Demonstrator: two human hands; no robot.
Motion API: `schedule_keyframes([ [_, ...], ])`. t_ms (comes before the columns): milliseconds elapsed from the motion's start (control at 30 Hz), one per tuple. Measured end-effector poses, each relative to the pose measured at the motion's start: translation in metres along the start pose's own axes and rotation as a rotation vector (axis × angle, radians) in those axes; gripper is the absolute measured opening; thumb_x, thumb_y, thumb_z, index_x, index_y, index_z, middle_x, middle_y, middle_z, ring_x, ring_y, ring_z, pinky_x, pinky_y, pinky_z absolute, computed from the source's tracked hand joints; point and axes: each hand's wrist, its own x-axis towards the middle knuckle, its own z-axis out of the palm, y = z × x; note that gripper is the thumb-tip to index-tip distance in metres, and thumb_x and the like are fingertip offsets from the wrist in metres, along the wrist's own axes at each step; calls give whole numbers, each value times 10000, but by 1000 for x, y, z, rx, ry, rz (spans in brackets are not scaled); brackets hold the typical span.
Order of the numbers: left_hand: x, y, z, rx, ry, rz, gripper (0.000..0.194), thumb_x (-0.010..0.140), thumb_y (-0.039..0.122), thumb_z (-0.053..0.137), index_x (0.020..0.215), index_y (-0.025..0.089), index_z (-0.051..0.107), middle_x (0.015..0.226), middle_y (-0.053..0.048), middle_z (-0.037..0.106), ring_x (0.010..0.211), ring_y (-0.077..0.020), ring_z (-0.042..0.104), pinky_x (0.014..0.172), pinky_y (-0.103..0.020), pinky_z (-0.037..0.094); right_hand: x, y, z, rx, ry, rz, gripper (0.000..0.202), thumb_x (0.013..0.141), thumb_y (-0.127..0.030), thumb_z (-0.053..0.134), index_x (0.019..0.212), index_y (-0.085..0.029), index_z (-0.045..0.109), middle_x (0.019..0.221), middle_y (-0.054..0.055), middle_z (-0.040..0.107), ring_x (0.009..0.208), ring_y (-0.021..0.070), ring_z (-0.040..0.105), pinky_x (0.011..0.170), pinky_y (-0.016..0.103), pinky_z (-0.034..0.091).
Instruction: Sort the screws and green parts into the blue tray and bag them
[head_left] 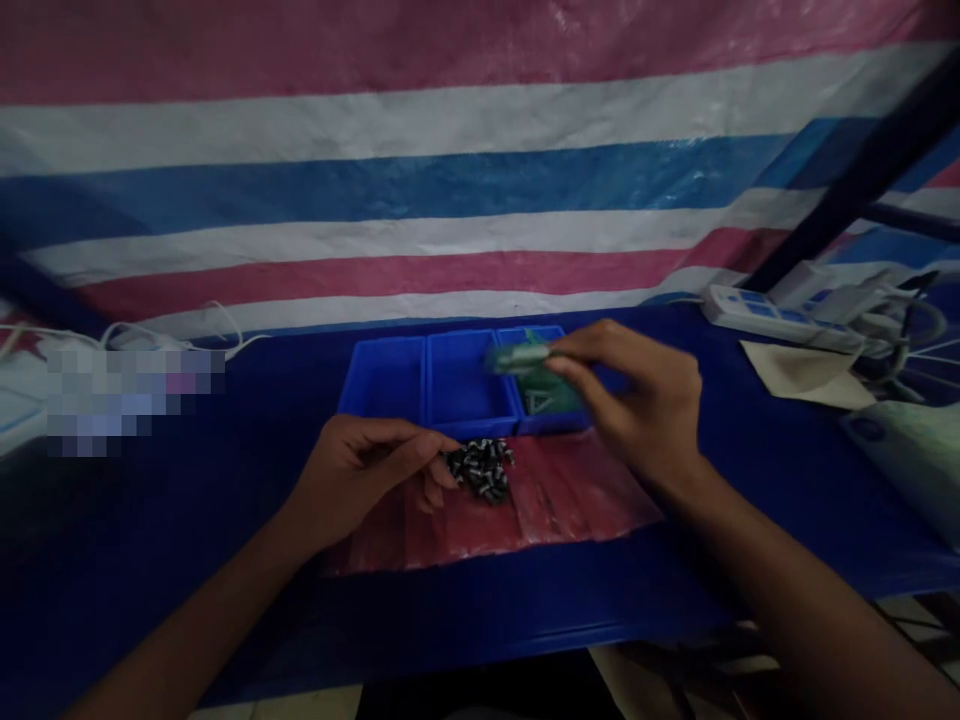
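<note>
My right hand [637,395] pinches a small green-and-white packet [521,357], blurred by motion, above the blue trays. Beneath it, the right blue tray [571,421] holds green packets [551,385]. The middle blue tray [469,375] and left blue tray [388,380] show bare bottoms. At the left end of a pile of small black-and-silver parts [487,472], my left hand [375,470] has its thumb and forefinger pressed together; whatever they hold is too small to name. The pile lies on a red plastic sheet [570,490] in front of the trays.
A blue cloth [262,600] covers the table. White power strips [765,315] with cables, a beige paper piece [802,375] and a pale bag [907,450] lie at the right. White cables [225,330] and a pixelated area are at the left. Striped sheeting [420,190] hangs behind.
</note>
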Motion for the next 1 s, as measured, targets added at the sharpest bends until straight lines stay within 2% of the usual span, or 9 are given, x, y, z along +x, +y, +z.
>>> schedule_keyframes([
  [67,1,0,-2,36,51,40,380,860,585,906,858,206,883,666,-65,780,507,-193,716,539,-283,669,6,26,-15,-18,-111,269,223,1027,-435,742,959,-240,827,922,57,844,787,248,782,702,376,632],
  [167,3,-1,-7,44,127,119,324,876,537,906,843,216,882,651,-52,770,500,-177,704,509,-249,641,9,60,-30,-38,-271,329,296,996,-470,750,867,-213,819,763,56,809,638,236,729,577,347,573],
  [267,4,-2,-9,41,169,142,297,882,511,908,846,217,883,660,-52,774,514,-173,710,493,-233,625,6,73,-33,-109,-357,320,205,960,-410,777,955,-219,851,809,75,825,681,269,747,625,402,610],
  [367,3,-1,-9,67,178,131,314,879,523,904,831,213,878,654,-53,769,513,-178,705,502,-253,631,3,69,-29,-213,-360,261,322,936,-374,779,1188,-187,848,1095,173,840,1006,399,784,907,615,641],
  [467,3,0,-8,84,182,133,329,881,530,901,830,206,874,652,-52,767,513,-178,700,517,-266,637,1,60,-20,-250,-417,196,469,1057,-425,618,1388,-130,773,1350,237,776,1296,440,714,1114,717,556],
  [600,4,-3,-9,98,185,159,346,895,544,892,843,202,875,660,-55,773,521,-180,712,495,-248,628,-5,48,-15,-207,-637,124,576,1130,-549,496,1452,-133,733,1527,204,697,1505,388,609,1261,675,479],
  [767,2,-6,-9,337,251,313,289,1004,460,785,861,221,864,671,-14,779,530,-166,722,530,-246,637,-13,34,-16,-330,-818,80,692,1185,-560,306,1556,-62,611,1627,236,587,1628,430,422,1294,848,245],
  [900,5,-10,-15,740,294,641,167,1049,294,722,944,262,848,862,15,841,782,-180,802,784,-298,686,-11,21,-13,-495,-648,-40,631,1185,-497,363,1472,-28,673,1555,268,652,1554,464,531,1242,790,411],
  [1000,14,-14,-28,946,109,711,158,1065,331,716,1141,265,838,1208,-41,843,1165,-254,785,1079,-424,653,-5,2,-6,-351,-413,-211,398,1160,-349,509,1316,-88,765,1370,207,784,1273,356,745,1075,556,605],
])
